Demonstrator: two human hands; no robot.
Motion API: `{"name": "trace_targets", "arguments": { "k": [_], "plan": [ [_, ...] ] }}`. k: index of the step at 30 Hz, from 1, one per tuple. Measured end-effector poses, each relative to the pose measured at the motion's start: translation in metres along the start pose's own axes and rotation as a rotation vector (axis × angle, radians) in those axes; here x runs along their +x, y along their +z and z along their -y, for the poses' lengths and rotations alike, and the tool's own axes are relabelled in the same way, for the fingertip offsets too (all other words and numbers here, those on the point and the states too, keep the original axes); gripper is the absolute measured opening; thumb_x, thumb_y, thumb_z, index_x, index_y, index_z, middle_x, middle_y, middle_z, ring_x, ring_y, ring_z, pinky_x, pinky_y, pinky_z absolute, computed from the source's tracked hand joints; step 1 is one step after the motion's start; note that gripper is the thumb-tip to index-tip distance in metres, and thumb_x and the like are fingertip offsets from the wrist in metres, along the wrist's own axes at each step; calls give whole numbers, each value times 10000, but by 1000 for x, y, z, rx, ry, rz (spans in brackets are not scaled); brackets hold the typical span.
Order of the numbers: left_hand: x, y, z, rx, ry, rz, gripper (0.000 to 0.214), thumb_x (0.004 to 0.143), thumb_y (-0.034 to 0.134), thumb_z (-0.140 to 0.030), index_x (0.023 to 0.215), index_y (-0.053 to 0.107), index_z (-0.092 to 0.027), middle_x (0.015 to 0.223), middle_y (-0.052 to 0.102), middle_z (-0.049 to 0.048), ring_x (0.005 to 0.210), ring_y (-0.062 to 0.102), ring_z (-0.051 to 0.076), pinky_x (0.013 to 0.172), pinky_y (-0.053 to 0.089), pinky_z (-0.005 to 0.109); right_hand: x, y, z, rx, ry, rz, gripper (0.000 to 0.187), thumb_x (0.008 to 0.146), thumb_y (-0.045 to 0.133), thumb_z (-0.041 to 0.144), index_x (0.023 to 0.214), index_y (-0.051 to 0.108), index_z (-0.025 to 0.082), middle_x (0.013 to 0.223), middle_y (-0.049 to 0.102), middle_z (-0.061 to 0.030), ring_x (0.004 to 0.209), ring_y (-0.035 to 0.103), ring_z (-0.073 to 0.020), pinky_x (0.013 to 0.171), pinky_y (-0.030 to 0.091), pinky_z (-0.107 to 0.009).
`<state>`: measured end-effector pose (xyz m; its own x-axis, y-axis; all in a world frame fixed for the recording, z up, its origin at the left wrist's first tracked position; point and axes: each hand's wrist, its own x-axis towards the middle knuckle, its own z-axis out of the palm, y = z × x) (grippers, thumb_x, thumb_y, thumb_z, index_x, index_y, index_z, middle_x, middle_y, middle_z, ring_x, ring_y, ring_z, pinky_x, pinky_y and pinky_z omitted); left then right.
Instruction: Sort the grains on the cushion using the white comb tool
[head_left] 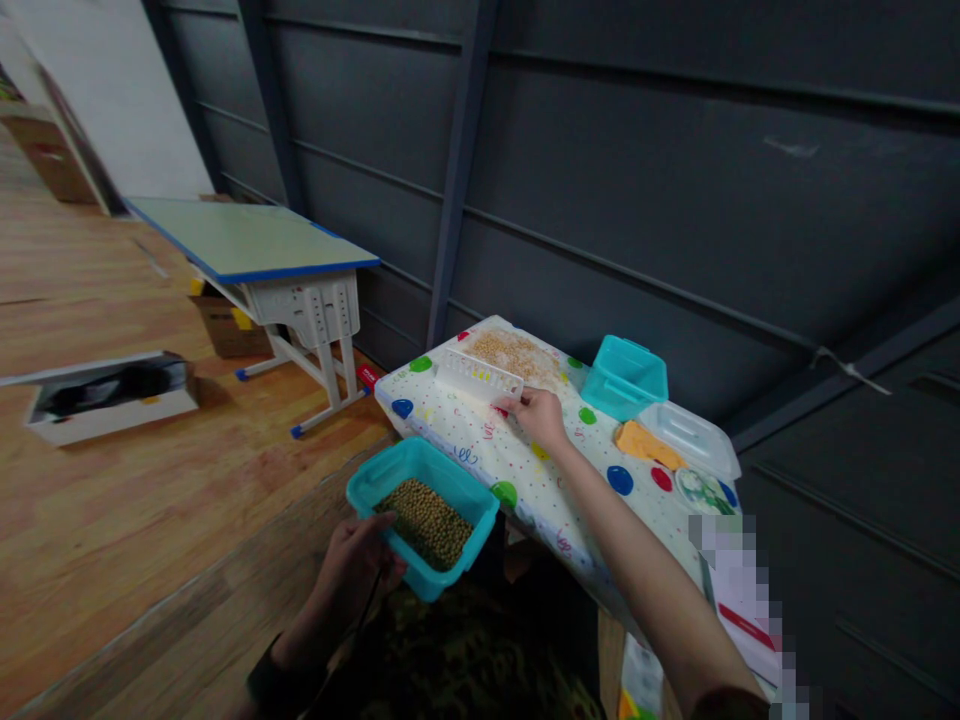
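Note:
My left hand (358, 562) grips the near edge of a teal plastic tub (424, 515) filled with small beans, holding it below the front edge of the table. My right hand (537, 415) reaches over the white spotted tablecloth (525, 470) and pinches the end of a white slotted plastic tray (478, 377). Behind the tray lies a spread pile of pale grains (516, 354) on the cloth.
A second teal tub (625, 377) stands tilted at the table's back, beside a clear lidded box (694, 436), an orange cloth (646, 444) and a round patterned disc (703, 490). To the left stand a blue-edged desk (255, 240) and a box (105, 397) on the wooden floor. A dark panelled wall is behind.

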<state>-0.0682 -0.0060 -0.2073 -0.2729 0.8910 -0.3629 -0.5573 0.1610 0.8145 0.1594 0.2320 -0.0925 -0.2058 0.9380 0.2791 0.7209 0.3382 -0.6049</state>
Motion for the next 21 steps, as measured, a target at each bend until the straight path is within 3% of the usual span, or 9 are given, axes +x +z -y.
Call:
{"name": "trace_targets", "arguments": {
  "k": [8,12,16,21],
  "plan": [
    [-3,9,-10,-12,-43,-80,464,578,909,-531,415,599,-227,339,587,12,276,525,160,325,372,256,-40,-28,-22,22,101,-131,254,895,717,365,710,748,195,645,727,-23,633,636,-212,630,415,-294],
    [-10,17,-20,21,-57,-17,417,543,913,-519,438,646,-216,378,647,33,301,566,178,342,412,267,-68,-42,-29,-81,135,-154,322,909,696,374,630,688,213,599,691,-29,590,619,-208,612,370,-300],
    [-12,19,-21,31,-37,-2,430,558,909,-516,418,637,-214,366,635,40,290,547,168,342,402,262,-80,-40,-21,-181,157,-163,356,920,676,351,588,619,233,570,657,-25,570,586,-196,612,339,-300],
    [-12,19,-21,47,-25,-16,440,551,906,-523,402,630,-216,349,614,45,279,532,165,335,381,261,-77,-26,-2,-232,130,-132,304,928,682,297,633,651,227,642,722,-48,620,636,-206,646,368,-293]
  ]
}}
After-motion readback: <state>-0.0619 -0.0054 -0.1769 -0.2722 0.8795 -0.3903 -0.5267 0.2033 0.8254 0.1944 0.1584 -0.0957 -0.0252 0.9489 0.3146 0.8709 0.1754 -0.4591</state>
